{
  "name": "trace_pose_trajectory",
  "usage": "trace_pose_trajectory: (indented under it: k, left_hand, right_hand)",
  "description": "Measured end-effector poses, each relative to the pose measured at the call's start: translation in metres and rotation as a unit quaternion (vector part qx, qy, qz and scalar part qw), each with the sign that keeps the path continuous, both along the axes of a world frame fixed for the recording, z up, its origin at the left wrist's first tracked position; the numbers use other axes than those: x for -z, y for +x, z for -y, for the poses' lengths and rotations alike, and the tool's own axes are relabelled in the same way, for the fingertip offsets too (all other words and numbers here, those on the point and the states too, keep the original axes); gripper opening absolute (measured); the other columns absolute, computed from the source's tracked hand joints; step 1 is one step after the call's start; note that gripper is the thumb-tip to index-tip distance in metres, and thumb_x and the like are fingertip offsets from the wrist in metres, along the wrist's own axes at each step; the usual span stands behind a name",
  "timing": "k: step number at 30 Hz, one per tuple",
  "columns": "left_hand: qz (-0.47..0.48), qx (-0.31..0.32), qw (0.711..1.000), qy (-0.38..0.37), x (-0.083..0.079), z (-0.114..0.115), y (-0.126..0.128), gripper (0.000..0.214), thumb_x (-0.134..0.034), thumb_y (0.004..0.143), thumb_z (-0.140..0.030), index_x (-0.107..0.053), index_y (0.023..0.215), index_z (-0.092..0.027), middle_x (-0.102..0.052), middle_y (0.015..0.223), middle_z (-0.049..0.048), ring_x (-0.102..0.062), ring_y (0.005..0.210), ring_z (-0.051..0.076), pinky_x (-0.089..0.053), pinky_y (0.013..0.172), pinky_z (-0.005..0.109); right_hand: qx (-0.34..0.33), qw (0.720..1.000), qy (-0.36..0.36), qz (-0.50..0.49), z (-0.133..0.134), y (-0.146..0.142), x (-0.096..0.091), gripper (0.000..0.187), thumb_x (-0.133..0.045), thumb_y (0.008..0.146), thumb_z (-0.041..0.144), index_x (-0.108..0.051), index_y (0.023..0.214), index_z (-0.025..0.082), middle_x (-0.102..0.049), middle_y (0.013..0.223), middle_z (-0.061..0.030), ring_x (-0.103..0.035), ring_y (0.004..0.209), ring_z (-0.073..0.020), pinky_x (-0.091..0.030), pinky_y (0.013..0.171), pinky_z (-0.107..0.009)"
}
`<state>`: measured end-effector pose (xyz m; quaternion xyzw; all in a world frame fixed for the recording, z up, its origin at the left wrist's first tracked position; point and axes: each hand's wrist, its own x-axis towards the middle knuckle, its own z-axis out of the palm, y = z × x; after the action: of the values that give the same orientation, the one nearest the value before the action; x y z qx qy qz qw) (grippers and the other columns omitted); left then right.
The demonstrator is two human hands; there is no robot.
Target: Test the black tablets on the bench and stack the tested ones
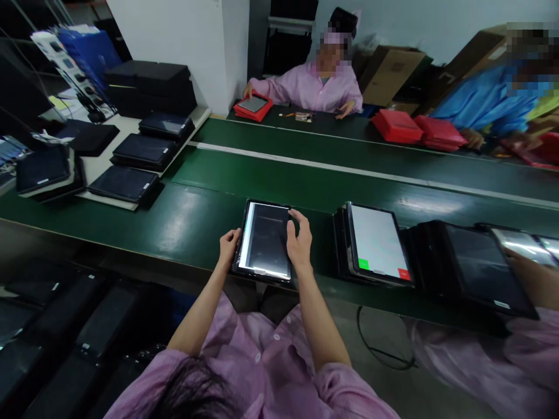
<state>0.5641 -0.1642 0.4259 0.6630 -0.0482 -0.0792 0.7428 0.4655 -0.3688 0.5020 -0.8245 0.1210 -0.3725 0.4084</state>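
Note:
A black tablet (264, 241) with a dark screen lies on the green belt (196, 215) right in front of me. My left hand (229, 244) grips its left edge, fingers curled round the frame. My right hand (299, 241) rests on the right part of the screen with the fingers bent and a fingertip touching the glass. To the right stands a second tablet (376, 243) with a lit white screen showing a green and a red square at its bottom corners.
More dark tablets (480, 267) lie to the right, one held by a neighbour's arm (533, 282). Black tablets (124, 183) sit on a white shelf at left. Across the belt a person in pink (318, 87) handles a red-cased tablet (253, 106); red cases (417, 129) lie further right.

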Motion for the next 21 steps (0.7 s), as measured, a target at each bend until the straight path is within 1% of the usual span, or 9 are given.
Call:
trace_pose_trajectory:
  k: [4, 7, 9, 13, 15, 17, 19, 21]
  left_hand:
    - [-0.011, 0.013, 1.0, -0.007, 0.0013, 0.0001, -0.0002, 0.06, -0.077, 0.077, -0.073, -0.055, 0.06, -0.02, -0.053, 0.064, -0.0024, -0.046, 0.066, 0.013, -0.04, 0.065, 0.025]
    - [-0.011, 0.016, 1.0, -0.015, 0.003, -0.0005, -0.0004, 0.057, -0.08, 0.074, -0.071, -0.061, 0.064, -0.018, -0.062, 0.072, 0.0004, -0.053, 0.072, 0.014, -0.044, 0.071, 0.025]
    - [-0.007, 0.016, 1.0, -0.019, 0.005, -0.0011, -0.0005, 0.056, -0.081, 0.074, -0.07, -0.062, 0.065, -0.018, -0.066, 0.076, 0.0017, -0.055, 0.074, 0.015, -0.046, 0.073, 0.026]
    - [-0.009, 0.019, 0.999, -0.028, 0.0075, -0.0014, -0.0012, 0.054, -0.08, 0.078, -0.066, -0.06, 0.064, -0.018, -0.066, 0.076, 0.0012, -0.055, 0.072, 0.014, -0.046, 0.072, 0.025]
    - [-0.01, 0.021, 0.999, -0.028, 0.0069, -0.0012, -0.0016, 0.053, -0.081, 0.078, -0.064, -0.059, 0.063, -0.018, -0.064, 0.074, 0.0004, -0.053, 0.071, 0.013, -0.045, 0.071, 0.025]
    - [-0.009, 0.02, 0.999, -0.025, 0.0054, -0.0011, -0.002, 0.054, -0.08, 0.078, -0.064, -0.058, 0.063, -0.018, -0.062, 0.071, -0.0004, -0.05, 0.069, 0.013, -0.044, 0.069, 0.024]
    - [-0.008, 0.021, 1.0, -0.017, 0.004, -0.0011, -0.0024, 0.054, -0.079, 0.08, -0.065, -0.058, 0.063, -0.018, -0.06, 0.07, -0.0011, -0.049, 0.068, 0.013, -0.043, 0.068, 0.024]
    - [-0.005, 0.02, 1.0, -0.009, 0.0033, -0.0011, -0.0028, 0.054, -0.077, 0.082, -0.065, -0.057, 0.063, -0.018, -0.059, 0.069, -0.0015, -0.048, 0.068, 0.013, -0.042, 0.068, 0.024]
  right_hand:
    - [-0.022, 0.999, -0.022, -0.01, -0.0005, 0.0009, -0.0056, 0.041, -0.044, 0.112, 0.045, -0.06, 0.143, 0.023, -0.072, 0.137, -0.0139, -0.064, 0.132, -0.0259, -0.05, 0.117, -0.05]
    - [-0.031, 0.998, -0.043, -0.022, -0.0008, -0.0019, -0.0063, 0.041, -0.041, 0.113, 0.044, -0.059, 0.143, 0.022, -0.074, 0.133, -0.0133, -0.063, 0.134, -0.0262, -0.049, 0.118, -0.051]
    - [-0.032, 0.997, -0.062, -0.022, -0.0008, -0.0029, -0.0063, 0.04, -0.041, 0.113, 0.043, -0.062, 0.141, 0.023, -0.076, 0.13, -0.0123, -0.061, 0.136, -0.0266, -0.048, 0.119, -0.051]
    - [-0.023, 0.996, -0.089, -0.007, -0.0006, -0.0025, -0.007, 0.038, -0.04, 0.113, 0.041, -0.067, 0.134, 0.025, -0.076, 0.13, -0.0101, -0.058, 0.14, -0.0263, -0.049, 0.119, -0.051]
    - [-0.022, 0.995, -0.098, -0.01, -0.0004, -0.0018, -0.0073, 0.036, -0.04, 0.113, 0.04, -0.069, 0.13, 0.025, -0.076, 0.13, -0.0088, -0.057, 0.141, -0.0262, -0.045, 0.123, -0.054]
    - [-0.024, 0.993, -0.112, -0.025, -0.0002, -0.0013, -0.0069, 0.035, -0.039, 0.114, 0.039, -0.07, 0.126, 0.026, -0.077, 0.126, -0.0069, -0.058, 0.141, -0.026, -0.038, 0.127, -0.057]
    - [-0.013, 0.992, -0.123, -0.028, 0.0, -0.0014, -0.0057, 0.035, -0.039, 0.114, 0.039, -0.067, 0.13, 0.027, -0.075, 0.131, -0.0072, -0.058, 0.142, -0.0266, -0.032, 0.13, -0.061]
    - [0.008, 0.993, -0.119, -0.015, 0.0003, -0.0019, -0.0041, 0.04, -0.04, 0.113, 0.042, -0.058, 0.145, 0.026, -0.067, 0.144, -0.0108, -0.056, 0.145, -0.0282, -0.034, 0.129, -0.061]
